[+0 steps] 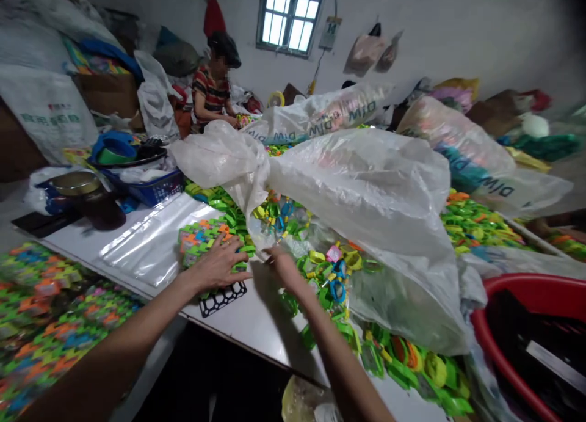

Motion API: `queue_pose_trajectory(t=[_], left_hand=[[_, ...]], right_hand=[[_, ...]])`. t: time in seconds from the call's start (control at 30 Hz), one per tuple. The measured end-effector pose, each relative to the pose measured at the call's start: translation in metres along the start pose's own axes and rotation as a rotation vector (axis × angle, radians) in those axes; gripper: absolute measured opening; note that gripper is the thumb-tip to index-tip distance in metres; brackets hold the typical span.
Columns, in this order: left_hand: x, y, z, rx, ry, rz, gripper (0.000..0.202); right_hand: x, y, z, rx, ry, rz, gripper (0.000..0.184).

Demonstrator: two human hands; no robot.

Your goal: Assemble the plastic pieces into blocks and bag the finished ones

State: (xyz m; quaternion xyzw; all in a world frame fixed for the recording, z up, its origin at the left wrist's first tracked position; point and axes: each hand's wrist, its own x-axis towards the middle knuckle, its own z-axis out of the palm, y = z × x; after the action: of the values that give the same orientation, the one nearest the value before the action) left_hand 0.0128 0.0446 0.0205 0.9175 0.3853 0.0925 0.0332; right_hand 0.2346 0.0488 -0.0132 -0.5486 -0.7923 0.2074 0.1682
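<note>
My left hand [218, 264] lies flat, fingers spread, on a stack of green and orange toy packs [201, 237] that rests on a black perforated tray [223, 298]. My right hand [282, 267] reaches into the mouth of a big clear plastic bag [366, 196] full of small green, yellow and blue plastic toys [329, 269]. Its fingers are partly hidden by the bag's edge, and I cannot see whether they hold anything. More green toy packs [403, 355] spill out along the table under the bag.
A sheet of clear plastic sleeves [151, 242] lies on the white table [247, 324]. A blue basket [151, 187] and a dark jar [94, 199] stand at the left. A red tub [526, 324] sits at right. A person in a striped shirt [211, 95] sits at the back among sacks.
</note>
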Motion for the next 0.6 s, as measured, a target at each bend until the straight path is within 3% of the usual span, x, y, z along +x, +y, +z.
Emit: queue_pose_trajectory(t=[0.07,0.13,0.2,0.3,0.37,0.47,0.53,0.6], left_hand=[[-0.002,0.002,-0.003,-0.026,-0.014,0.003,0.04],[-0.005,-0.001,-0.012,-0.076,0.007,-0.006,0.041],[-0.014,-0.009,-0.022,-0.154,0.153,-0.113,0.042],[-0.04,-0.024,-0.027,-0.26,0.462,-0.39,0.046],[-0.057,-0.026,-0.02,-0.249,0.515,-0.465,0.047],[-0.066,-0.011,0.001,-0.136,0.39,-0.448,0.046],[-0.059,0.003,0.013,-0.075,0.317,-0.47,0.044],[-0.049,0.014,0.02,-0.047,0.284,-0.498,0.044]], right_hand=[[0.013,0.032,-0.045,-0.255,0.125,0.158,0.042],[0.028,0.06,-0.077,-0.432,0.144,0.207,0.04],[0.039,0.08,-0.092,-0.493,0.097,0.188,0.032],[0.034,0.087,-0.093,-0.471,0.113,0.146,0.025],[0.016,0.075,-0.081,-0.352,0.206,0.132,0.021],[-0.026,0.031,-0.037,0.08,0.257,0.07,0.018],[-0.054,-0.009,0.007,0.423,0.129,-0.027,0.016],[-0.074,-0.045,0.052,0.597,0.032,0.017,0.014]])
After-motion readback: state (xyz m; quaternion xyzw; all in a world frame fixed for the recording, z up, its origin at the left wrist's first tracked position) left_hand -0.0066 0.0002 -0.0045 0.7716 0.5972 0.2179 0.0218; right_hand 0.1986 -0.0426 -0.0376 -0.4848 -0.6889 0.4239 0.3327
